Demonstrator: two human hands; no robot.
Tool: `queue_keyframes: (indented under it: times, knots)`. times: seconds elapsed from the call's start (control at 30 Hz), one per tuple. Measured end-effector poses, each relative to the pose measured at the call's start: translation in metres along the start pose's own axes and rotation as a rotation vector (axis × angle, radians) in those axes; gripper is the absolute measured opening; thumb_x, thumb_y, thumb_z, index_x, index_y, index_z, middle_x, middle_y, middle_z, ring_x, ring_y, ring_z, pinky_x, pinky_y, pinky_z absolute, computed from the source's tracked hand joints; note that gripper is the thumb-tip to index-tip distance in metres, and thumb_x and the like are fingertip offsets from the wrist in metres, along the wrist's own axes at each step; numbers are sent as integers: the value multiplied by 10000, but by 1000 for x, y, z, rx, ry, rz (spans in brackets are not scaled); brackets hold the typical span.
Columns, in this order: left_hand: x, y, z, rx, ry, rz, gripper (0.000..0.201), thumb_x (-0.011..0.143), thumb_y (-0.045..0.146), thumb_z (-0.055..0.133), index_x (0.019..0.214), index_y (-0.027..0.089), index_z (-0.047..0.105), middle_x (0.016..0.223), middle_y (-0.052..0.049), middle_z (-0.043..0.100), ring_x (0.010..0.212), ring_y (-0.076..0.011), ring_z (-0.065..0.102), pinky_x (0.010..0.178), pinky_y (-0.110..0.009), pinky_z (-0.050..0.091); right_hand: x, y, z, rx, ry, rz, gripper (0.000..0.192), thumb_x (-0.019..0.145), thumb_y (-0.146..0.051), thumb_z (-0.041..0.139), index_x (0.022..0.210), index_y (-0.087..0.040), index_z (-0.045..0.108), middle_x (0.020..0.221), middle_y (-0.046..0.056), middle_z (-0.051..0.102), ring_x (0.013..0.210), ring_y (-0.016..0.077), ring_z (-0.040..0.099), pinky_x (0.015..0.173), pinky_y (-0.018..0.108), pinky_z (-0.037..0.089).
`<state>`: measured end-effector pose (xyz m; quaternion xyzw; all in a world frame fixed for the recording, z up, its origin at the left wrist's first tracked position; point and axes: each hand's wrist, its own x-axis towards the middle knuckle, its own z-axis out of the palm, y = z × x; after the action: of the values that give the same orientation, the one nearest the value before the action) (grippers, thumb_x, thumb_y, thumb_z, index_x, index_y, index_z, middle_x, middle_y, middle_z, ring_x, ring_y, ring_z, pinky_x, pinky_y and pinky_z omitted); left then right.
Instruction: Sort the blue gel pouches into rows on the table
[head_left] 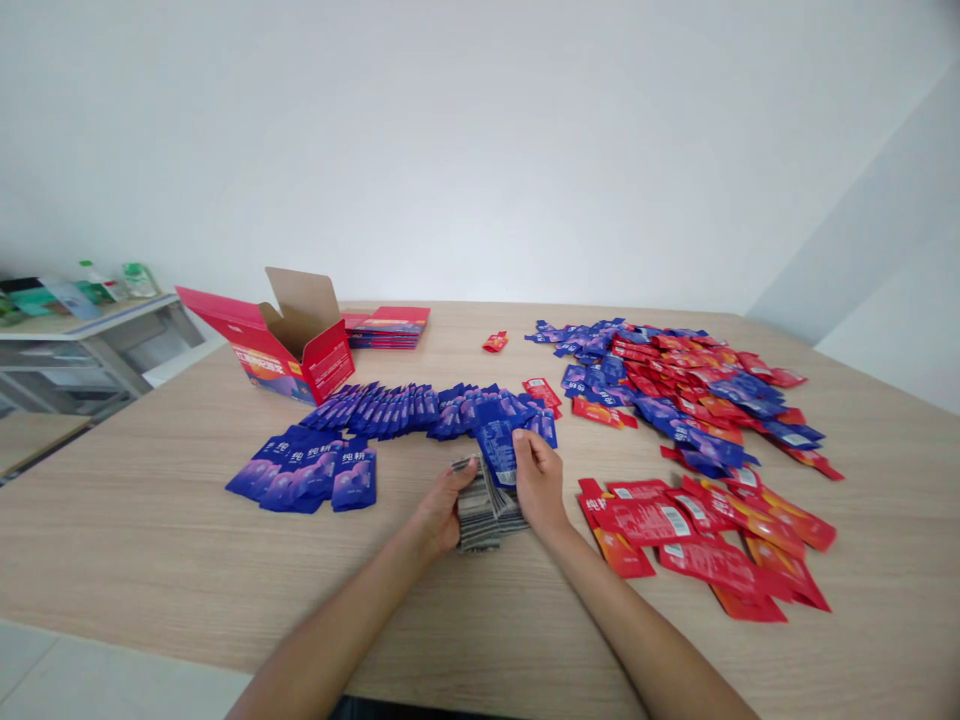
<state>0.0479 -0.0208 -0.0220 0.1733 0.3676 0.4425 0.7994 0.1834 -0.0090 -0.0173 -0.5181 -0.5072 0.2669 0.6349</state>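
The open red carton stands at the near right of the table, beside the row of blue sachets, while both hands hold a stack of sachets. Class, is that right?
Not quite. The head view shows the open red carton at the far left of the table, not the near right. The rest holds: it stands by the row of blue sachets, and the left hand and right hand hold the stack of sachets.

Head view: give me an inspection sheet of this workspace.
Surface: wooden table.
Job's things: stack of packets on edge; blue packet held above it.
Clutter: row of blue packets, blue fan, red packets, mixed pile, open red box, flat boxes.
Hands: left hand grips the stack; right hand fingers pinch the blue packet.
Cables: nothing seen.
Surroundings: white wall, shelf at left.
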Motion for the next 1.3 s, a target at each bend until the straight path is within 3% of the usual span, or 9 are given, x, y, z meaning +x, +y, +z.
queue_keyframes:
  times: [0.17,0.33,0.57,0.7,0.97,1.03,1.13,1.2,1.3]
  knots:
    - [1,0,0,-48,42,-2,374,922,433,619,1130,126,669,908,-129,784,808,-266,764,837,-450,595,-6,5,4,-27,-25,-101,397,964,-548,503,825,-203,641,819,29,630,773,191,562,721,298,475]
    - [-3,4,1,-156,-7,-181,573,955,599,444,1105,106,694,944,-156,773,876,-301,750,856,-475,578,-18,5,8,-135,-115,-253,305,1014,-421,484,958,-222,708,959,62,658,923,213,614,852,348,505]
    - [-6,12,-4,-292,116,91,548,994,563,342,770,175,658,723,-67,696,671,-166,668,651,-259,546,-40,12,19,-411,-332,-561,293,997,-371,543,1221,-269,702,1038,93,645,974,260,596,879,430,514]
    - [-4,16,-8,-306,125,198,594,957,678,316,779,209,635,739,-57,690,723,-188,658,691,-289,553,-43,9,19,-497,-395,-626,390,999,-356,526,1367,-254,605,1121,112,624,1045,283,566,948,484,491]
    - [-3,11,-10,-330,66,105,595,863,753,467,781,190,639,743,-57,689,737,-217,665,754,-344,573,-26,-2,4,-529,-553,-710,468,919,-551,603,1196,-175,629,1100,146,627,1032,309,579,898,502,518]
    - [-5,10,-8,-347,-4,80,629,860,763,461,836,173,678,776,-71,713,818,-249,694,837,-378,570,-23,0,2,-533,-571,-775,476,949,-524,563,1248,-154,583,1291,192,592,1220,335,538,1027,558,453]
    - [-8,9,-7,-368,-64,72,696,927,728,349,996,146,724,896,-97,757,995,-272,708,967,-383,525,-22,5,2,-625,-632,-885,565,1007,-419,477,1465,-97,404,1564,230,394,1489,332,309,1181,614,285]
    - [-8,8,-7,-357,-39,59,722,945,717,305,1097,147,721,995,-106,769,1098,-274,690,1040,-388,480,-23,9,4,-695,-666,-914,613,1024,-339,433,1558,-90,264,1615,214,330,1544,303,203,1213,624,232]
    - [-6,5,-11,-334,-32,54,773,919,760,300,1244,171,681,1176,-115,744,1241,-289,625,1127,-427,404,-26,13,8,-723,-682,-920,629,1020,-260,416,1590,-97,206,1622,188,329,1558,283,159,1225,624,236]
